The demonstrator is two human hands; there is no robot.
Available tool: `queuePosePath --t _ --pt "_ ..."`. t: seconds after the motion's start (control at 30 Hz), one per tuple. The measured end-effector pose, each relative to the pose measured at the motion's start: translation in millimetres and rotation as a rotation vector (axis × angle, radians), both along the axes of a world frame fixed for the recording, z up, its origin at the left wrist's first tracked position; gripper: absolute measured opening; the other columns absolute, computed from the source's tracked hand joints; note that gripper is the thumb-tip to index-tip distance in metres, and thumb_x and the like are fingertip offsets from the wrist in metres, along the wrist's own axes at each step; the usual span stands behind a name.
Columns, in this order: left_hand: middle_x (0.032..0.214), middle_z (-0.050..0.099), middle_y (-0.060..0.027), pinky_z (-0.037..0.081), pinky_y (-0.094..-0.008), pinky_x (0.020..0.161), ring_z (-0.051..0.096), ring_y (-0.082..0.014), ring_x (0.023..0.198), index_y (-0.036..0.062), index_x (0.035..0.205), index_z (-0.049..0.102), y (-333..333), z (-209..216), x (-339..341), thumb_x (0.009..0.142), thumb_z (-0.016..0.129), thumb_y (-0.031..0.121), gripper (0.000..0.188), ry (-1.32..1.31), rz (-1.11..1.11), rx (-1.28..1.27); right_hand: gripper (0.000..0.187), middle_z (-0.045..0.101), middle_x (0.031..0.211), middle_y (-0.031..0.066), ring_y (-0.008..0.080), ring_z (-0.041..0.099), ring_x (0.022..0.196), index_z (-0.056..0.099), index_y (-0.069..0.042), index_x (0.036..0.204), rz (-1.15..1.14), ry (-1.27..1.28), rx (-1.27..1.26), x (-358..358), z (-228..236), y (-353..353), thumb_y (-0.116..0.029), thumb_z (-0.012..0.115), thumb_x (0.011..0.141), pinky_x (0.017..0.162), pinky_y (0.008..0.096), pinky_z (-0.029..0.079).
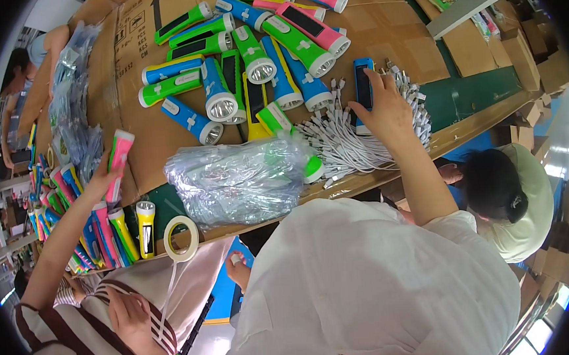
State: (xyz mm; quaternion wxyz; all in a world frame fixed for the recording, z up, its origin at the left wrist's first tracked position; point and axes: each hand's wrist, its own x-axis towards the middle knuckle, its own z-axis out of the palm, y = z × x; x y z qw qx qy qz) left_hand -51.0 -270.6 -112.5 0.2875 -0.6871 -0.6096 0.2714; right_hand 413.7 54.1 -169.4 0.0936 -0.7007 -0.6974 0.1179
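Observation:
My right hand (pixel 388 109) curves over a blue flashlight (pixel 363 87) with a dark panel, its fingertips and thumb on the flashlight's sides. Beneath and around that flashlight spreads a bundle of white charging cables (pixel 354 139). Low beside my white shirt, my left hand (pixel 238 272) is closed round something small and whitish that I cannot make out. A pile of clear plastic bags (pixel 235 181) lies at the table's near edge. Behind it are heaped green, blue, yellow and pink flashlights (pixel 249 54).
At left, a co-worker's hand (pixel 103 180) holds a pink flashlight (pixel 121 152) above a row of upright flashlights (pixel 107 239). A tape roll (pixel 181 239) trails a strip over the near edge. More plastic bags (pixel 74 93) lie far left. Another person (pixel 514 201) is at right, near a metal bar (pixel 467 6).

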Motion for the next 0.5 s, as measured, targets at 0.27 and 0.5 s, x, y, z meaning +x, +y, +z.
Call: queuePosePath --t 0.27,0.5 --pt "0.1 0.064 -0.0114 0.05 -0.0309 0.083 0.06 -0.0194 0.088 -0.0036 0.108 0.062 98 -68 165 0.101 0.058 0.009 0.015 -1.755 0.088 0.612 0.081 0.06 0.123 0.0273 0.0477 0.062 0.109 0.034 -0.01 0.15 -0.026 0.353 0.075 42 -7 24 -0.023 0.072 0.08 0.091 0.0527 0.052" --pt "0.14 0.049 -0.0196 0.033 -0.0403 0.113 0.047 -0.0314 0.13 -0.0029 0.14 0.047 214 -76 123 0.092 0.074 0.024 0.062 -1.579 0.149 0.512 0.07 0.062 0.122 0.0276 0.0428 0.064 0.111 0.045 -0.004 0.14 -0.084 0.154 0.114 72 -35 134 -0.037 0.071 0.084 0.094 0.05 0.053"
